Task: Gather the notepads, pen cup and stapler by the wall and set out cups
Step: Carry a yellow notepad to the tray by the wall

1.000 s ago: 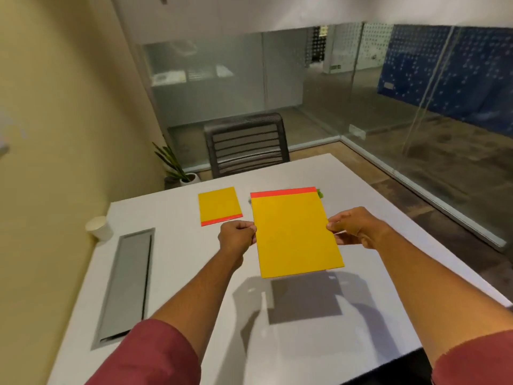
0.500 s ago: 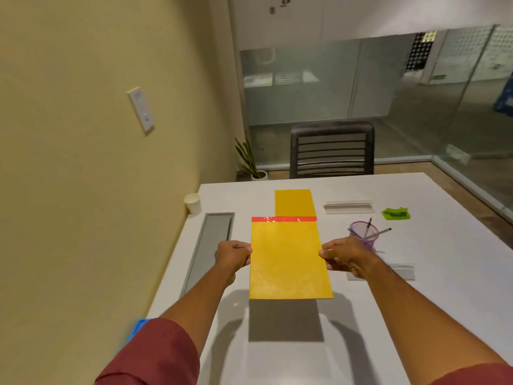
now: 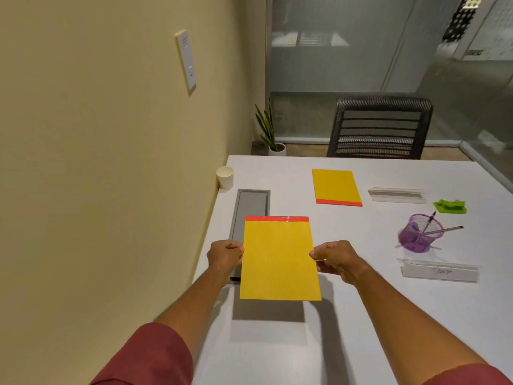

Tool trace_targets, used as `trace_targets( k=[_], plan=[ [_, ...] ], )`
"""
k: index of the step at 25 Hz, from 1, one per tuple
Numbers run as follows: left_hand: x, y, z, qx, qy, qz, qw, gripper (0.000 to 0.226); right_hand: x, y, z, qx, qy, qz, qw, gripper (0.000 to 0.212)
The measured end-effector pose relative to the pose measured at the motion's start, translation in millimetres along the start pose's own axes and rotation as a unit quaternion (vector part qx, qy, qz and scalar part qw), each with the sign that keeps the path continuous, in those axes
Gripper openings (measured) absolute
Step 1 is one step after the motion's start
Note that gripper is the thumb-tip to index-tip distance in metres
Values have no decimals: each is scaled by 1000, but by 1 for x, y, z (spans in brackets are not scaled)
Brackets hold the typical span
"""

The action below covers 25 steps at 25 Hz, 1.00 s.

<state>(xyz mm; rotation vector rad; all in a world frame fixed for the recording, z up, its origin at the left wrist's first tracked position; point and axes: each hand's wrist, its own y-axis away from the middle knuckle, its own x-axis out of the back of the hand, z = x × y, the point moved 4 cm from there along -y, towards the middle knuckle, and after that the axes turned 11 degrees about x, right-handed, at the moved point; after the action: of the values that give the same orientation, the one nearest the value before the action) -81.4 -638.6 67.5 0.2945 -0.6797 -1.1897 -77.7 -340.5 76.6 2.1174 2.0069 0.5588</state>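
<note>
Head view: large yellow notepad with red top strip (image 3: 279, 257) held above white table (image 3: 361, 329) near wall, left hand (image 3: 225, 255) and right hand (image 3: 334, 258) pinching side edges. Likely light, slightly floppy; best gripped at both edges.

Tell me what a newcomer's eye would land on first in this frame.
The large yellow notepad with a red top strip, held above the white table by the left hand and right hand at its side edges. Next, a second yellow notepad lying flat further back, and the purple mesh pen cup to the right.
</note>
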Motion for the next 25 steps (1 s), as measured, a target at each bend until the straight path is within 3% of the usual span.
trace_targets(
  k=[8, 13, 21, 23, 25],
  plan=[
    [36, -48, -20, 38, 17, -2, 999, 16, -65, -31, 10, -20, -4, -16, 1000, 20],
    [42, -76, -21, 109, 54, -23, 992, 15, -89, -58, 10, -28, -14, -25, 999, 9],
    [36, -108, -4, 103, 130, -28, 986, 27, -112, -122, 20, -49, -53, -62, 995, 11],
    [29, -111, 4, 99, 133, -31, 986, 14, -118, -134, 22, -54, -70, -70, 994, 10],
    [20, -110, 9, 65, 64, -36, 995, 38, -124, -144, 26, -61, -78, -74, 992, 11]
  ],
)
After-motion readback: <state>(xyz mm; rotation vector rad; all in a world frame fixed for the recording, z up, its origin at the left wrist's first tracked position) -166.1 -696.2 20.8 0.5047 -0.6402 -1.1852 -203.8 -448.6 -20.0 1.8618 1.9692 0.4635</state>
